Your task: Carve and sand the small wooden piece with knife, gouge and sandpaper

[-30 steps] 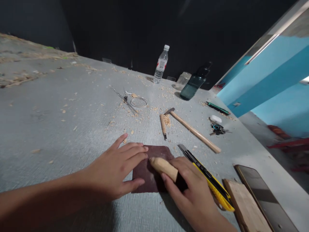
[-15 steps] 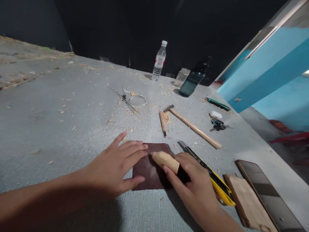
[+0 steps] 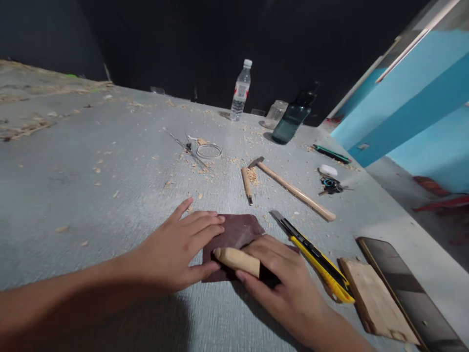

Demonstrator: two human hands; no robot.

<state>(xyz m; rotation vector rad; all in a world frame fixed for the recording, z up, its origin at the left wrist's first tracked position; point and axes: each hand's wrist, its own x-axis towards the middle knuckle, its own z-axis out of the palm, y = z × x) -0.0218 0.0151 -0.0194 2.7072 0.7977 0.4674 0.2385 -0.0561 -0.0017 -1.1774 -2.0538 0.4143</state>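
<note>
Pale wood shavings [image 3: 252, 175] litter the grey tabletop [image 3: 124, 210]; at lower centre, the person's right hand [image 3: 287, 281] pinches a carved wooden piece [image 3: 238, 260] over brown sandpaper [image 3: 240, 229], while the left hand [image 3: 178, 247], spread, rests at the sheet's left edge. Light, even rubbing would probably work best, the sheet pinned flat and fingertips clear.

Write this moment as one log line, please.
left hand: fingers spread on brown sheet | right hand: grips carved wood piece over sheet | beside right hand: yellow cutter | farther: hammer
</note>
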